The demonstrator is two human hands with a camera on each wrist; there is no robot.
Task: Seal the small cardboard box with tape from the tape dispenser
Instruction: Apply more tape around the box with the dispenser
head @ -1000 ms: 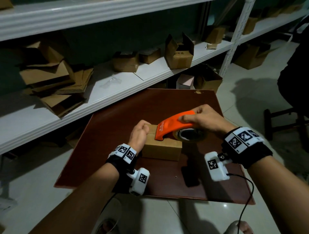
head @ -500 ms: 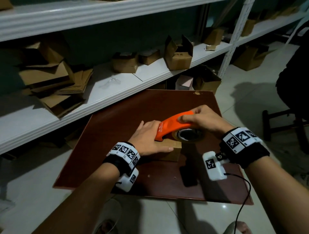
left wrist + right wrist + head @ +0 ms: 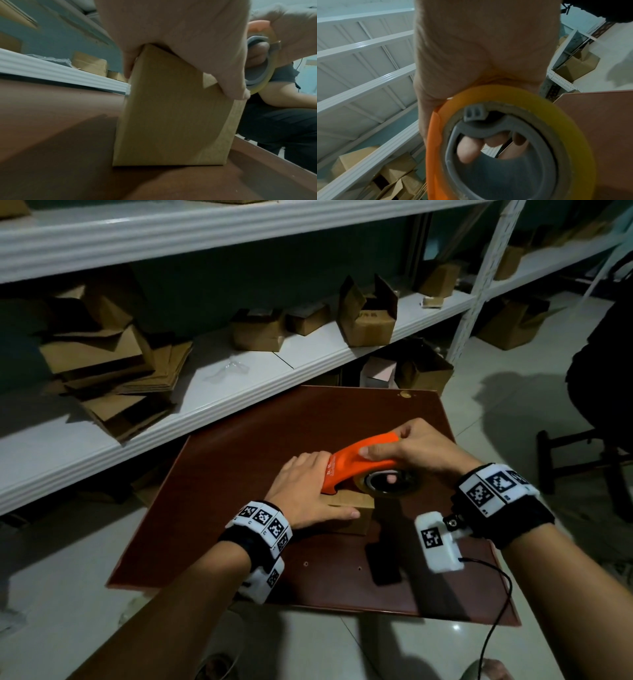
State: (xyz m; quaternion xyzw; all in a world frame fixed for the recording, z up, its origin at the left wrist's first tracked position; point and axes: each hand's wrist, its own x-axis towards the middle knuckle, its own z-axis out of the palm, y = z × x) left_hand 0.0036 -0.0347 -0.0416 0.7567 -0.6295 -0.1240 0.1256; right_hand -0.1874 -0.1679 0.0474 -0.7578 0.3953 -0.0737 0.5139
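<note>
The small cardboard box stands on the brown table. My left hand lies flat over its top, the thumb along the near upper edge. In the left wrist view the left hand covers the top of the box, a finger hanging over the far edge. My right hand grips the orange tape dispenser, whose front end rests on the box top beside my left fingers. Its tape roll hangs off the box's right end. In the right wrist view, fingers show through the tape roll.
A black flat object lies on the table near its front edge. White shelves behind the table hold flattened and open cardboard boxes. A dark-clothed person sits at the right by a stool.
My left hand went from a fist at the box's left end to lying flat across its top. The dispenser and right hand have barely moved.
</note>
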